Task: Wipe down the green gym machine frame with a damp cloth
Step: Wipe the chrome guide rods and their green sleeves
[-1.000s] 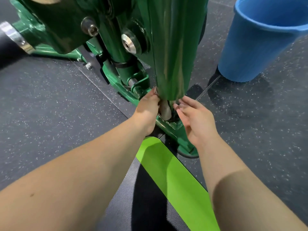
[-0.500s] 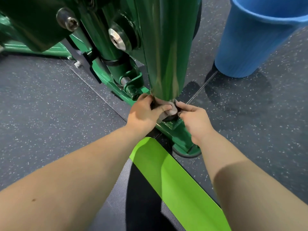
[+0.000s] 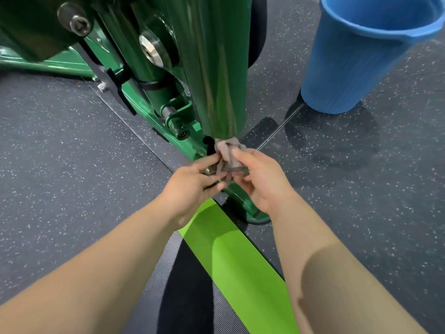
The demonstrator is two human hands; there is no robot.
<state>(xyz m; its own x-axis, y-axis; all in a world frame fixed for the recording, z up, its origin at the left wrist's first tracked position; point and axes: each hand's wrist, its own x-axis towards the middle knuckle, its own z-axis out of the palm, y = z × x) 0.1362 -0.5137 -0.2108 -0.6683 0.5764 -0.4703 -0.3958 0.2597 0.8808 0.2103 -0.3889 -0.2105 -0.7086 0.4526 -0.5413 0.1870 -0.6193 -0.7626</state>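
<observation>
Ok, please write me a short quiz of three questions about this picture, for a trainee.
1. True or false: the bucket stands upright on the floor.
2. How many hands hold the cloth? A. none B. one C. two
3. Fill in: the cloth is bunched at the ___ end of the green post.
Key: 1 true. 2 C, the left hand and the right hand. 3 lower.

Dark speckled rubber floor [image 3: 72, 165], floor seam [image 3: 277, 136], blue bucket [image 3: 356, 63]
</observation>
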